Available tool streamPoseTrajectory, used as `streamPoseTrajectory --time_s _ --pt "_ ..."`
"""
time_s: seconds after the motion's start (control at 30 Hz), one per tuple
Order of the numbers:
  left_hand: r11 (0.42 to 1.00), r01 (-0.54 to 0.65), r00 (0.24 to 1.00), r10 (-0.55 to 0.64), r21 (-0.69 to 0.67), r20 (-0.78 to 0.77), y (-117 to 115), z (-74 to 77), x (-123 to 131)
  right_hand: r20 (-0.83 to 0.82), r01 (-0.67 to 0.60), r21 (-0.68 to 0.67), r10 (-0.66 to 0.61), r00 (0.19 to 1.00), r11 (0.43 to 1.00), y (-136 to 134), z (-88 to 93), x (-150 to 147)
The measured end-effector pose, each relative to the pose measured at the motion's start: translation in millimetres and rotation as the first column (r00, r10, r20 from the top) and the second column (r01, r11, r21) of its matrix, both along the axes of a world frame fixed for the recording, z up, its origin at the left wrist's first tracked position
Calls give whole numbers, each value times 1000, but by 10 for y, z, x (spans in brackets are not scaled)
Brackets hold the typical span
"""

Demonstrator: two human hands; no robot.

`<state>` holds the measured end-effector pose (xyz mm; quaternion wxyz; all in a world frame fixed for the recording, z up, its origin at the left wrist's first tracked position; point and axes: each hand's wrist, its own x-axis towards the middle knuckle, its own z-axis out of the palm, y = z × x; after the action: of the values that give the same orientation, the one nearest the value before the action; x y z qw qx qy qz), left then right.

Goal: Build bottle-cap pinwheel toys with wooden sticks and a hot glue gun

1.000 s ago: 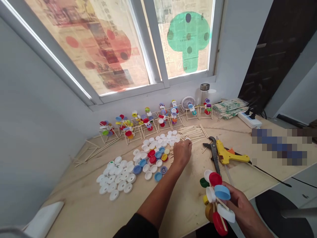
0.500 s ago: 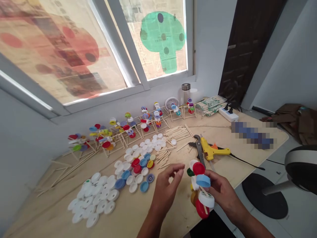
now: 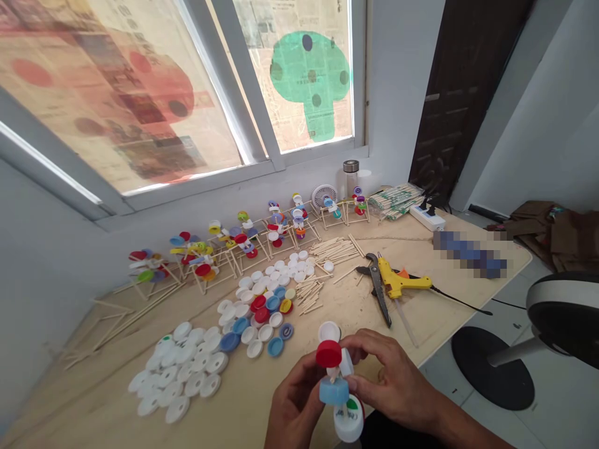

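Nearer to me than the yellow plastic glue gun (image 3: pixel 403 279), I hold a wheel-like cluster of red, white and light-blue plastic caps (image 3: pixel 334 391) on thin wooden sticks. My right hand (image 3: pixel 397 380) pinches it between thumb and fingers; my left hand (image 3: pixel 296 399) closes on its other side (some fingertips are hidden). It should be light and stiff, slippery at caps, fragile at joints, so better gripped near the centre. Around the gun spreads pale wooden tabletop (image 3: pixel 248 405); beyond, a newspaper-covered window pane (image 3: pixel 290 109).

A multicoloured plastic-cap wheel (image 3: pixel 334 391) is before the yellow plastic glue gun (image 3: pixel 397 280); left of it, round white plastic caps (image 3: pixel 186 374) lie on the pale wooden bench (image 3: pixel 234 405), multicoloured cap-and-stick models (image 3: pixel 241 239) behind.
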<state>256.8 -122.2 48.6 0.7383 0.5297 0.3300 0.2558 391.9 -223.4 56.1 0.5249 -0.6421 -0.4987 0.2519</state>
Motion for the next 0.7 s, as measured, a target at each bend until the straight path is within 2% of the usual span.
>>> streamPoseTrajectory --time_s 0.23,0.33,0.4,0.47,0.6,0.67,0.7 --pt "997 -29 999 27 -78 -17 18 -74 -27 131 -14 -2 14 991 1000 60 21 -28" --pt "989 -31 1000 30 -145 -8 46 -124 -12 182 -59 23 54 982 998 75 25 -16" --pt "976 -76 997 80 -202 15 74 -175 -12 212 -96 33 87 973 995 70 34 59" --pt "953 -144 987 156 -267 25 109 -236 -29 239 -87 28 78 968 996 74 38 229" --pt "896 -203 974 226 -395 11 179 -367 -95 319 96 -18 -85 944 995 214 12 854" --pt "871 -197 970 239 -450 38 196 -430 -125 461 244 -146 -152 874 959 370 -3 1232" --pt "861 -188 968 244 -473 60 197 -460 -137 561 336 -242 -152 814 910 465 -6 1413"
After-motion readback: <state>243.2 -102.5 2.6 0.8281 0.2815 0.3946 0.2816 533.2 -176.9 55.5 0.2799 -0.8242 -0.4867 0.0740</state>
